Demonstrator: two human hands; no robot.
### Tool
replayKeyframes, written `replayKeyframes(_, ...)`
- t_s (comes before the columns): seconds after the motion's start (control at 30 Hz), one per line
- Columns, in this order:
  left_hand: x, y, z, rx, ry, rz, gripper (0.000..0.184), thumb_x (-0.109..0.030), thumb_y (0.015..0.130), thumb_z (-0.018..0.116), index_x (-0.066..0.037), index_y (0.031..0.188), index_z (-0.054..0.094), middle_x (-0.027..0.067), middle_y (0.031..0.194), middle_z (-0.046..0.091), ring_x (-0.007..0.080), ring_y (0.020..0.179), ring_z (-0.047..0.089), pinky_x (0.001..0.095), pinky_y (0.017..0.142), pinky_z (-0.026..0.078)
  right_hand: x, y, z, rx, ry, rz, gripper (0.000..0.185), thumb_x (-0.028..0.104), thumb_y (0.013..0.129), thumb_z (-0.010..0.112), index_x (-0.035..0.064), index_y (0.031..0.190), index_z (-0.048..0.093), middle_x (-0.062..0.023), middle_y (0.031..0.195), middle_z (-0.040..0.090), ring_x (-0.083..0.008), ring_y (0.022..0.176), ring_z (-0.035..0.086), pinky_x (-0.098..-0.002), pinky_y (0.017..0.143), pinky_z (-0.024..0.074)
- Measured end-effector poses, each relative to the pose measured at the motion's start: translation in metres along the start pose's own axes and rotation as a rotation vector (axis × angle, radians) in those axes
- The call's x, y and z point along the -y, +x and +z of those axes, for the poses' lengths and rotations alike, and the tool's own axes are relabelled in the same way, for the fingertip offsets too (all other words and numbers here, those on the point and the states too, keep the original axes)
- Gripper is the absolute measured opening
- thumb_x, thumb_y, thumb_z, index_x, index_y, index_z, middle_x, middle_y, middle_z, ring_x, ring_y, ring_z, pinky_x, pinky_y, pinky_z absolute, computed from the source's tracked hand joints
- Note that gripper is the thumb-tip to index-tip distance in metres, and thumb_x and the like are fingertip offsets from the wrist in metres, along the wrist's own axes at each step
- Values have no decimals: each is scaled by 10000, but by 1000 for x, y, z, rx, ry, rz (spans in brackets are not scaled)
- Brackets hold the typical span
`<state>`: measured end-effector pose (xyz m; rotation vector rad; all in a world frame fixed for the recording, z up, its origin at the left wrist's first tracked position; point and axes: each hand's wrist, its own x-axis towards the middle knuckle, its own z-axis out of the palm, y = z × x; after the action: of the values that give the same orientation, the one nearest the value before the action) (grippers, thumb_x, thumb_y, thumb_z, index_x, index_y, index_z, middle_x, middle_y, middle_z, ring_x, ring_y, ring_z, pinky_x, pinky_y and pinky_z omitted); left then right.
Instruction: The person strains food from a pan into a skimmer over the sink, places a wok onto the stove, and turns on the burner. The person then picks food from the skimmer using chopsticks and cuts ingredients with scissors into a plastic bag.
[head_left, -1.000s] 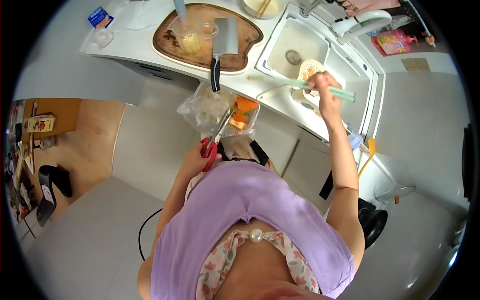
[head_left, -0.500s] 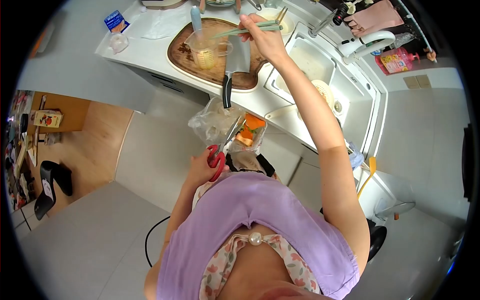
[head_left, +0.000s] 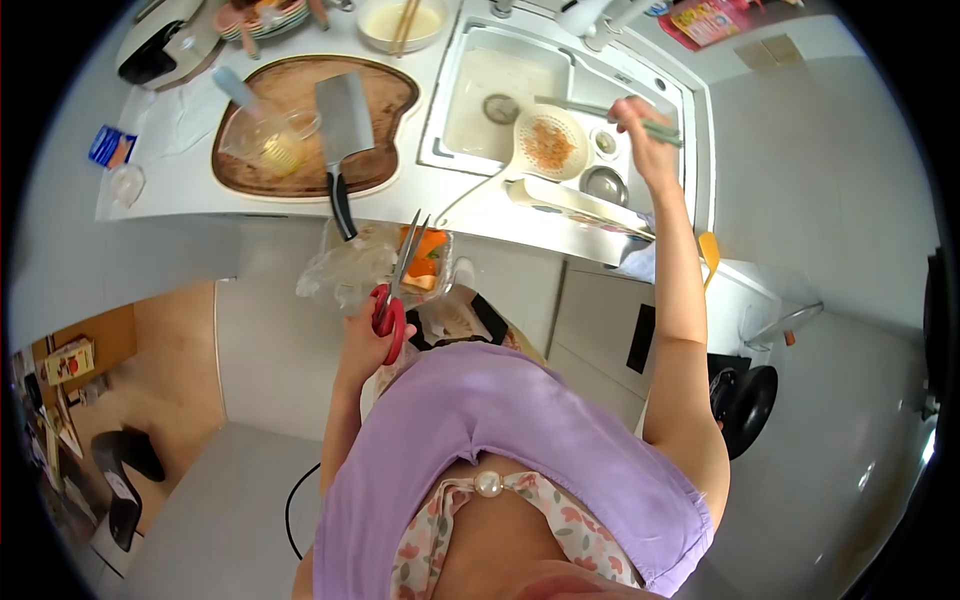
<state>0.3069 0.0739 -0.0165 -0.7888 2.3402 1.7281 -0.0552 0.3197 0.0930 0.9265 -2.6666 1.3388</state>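
My right hand is closed round pale green chopsticks, held over the right side of the sink. Below their tips lies a white long-handled strainer with small orange bits in it. My left hand grips red-handled scissors, blades slightly apart and pointing up. They are in front of a plastic-lined bin with orange scraps inside. On the wooden cutting board rest a cleaver, its handle over the counter edge, and a clear measuring cup with yellowish contents and a blue-handled tool.
Behind the board stands a pale bowl with wooden chopsticks across it. A small metal bowl sits by the strainer. At the far left is a blue packet. A yellow utensil and black pan are at right.
My right hand has moved right with the green chopsticks, from above the cutting board to over the sink. The view has turned right. My left hand still holds the scissors.
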Motion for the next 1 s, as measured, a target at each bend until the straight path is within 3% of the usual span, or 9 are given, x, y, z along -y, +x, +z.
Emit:
replayKeyframes(0.07, -5, 13, 9, 2, 5, 26, 614, -298, 619, 814, 30, 1057, 534, 63, 689, 586, 130, 593, 531, 268, 572, 454, -23, -14, -3, 63, -66, 119, 323, 321, 875, 559, 14, 794, 618, -43, 635, 536, -121, 589, 454, -268, 553, 382)
replayKeyframes(0.37, -39, 79, 56, -60, 119, 76, 552, -386, 662, 764, -17, 1006, 541, 103, 724, 602, 191, 634, 577, 304, 598, 456, -84, -17, 12, 189, -21, 125, 290, 296, 883, 552, 17, 818, 596, -81, 687, 541, -176, 629, 480, -294, 602, 404)
replayKeyframes(0.6, -58, 98, 78, -49, 109, 41, 520, -350, 681, 755, -9, 1007, 538, 122, 763, 625, 213, 681, 619, 313, 618, 470, -109, -14, 3, 166, 8, 177, 368, 368, 894, 509, 24, 799, 600, -76, 637, 511, -173, 600, 456, -306, 589, 393)
replayKeyframes(1.0, -50, 113, 85, -135, 127, 130, 456, -269, 706, 734, 7, 1000, 521, 116, 731, 634, 200, 632, 627, 300, 583, 476, -108, -14, -8, 106, 43, 210, 375, 353, 885, 522, 7, 762, 597, -65, 625, 521, -171, 592, 449, -303, 594, 388)
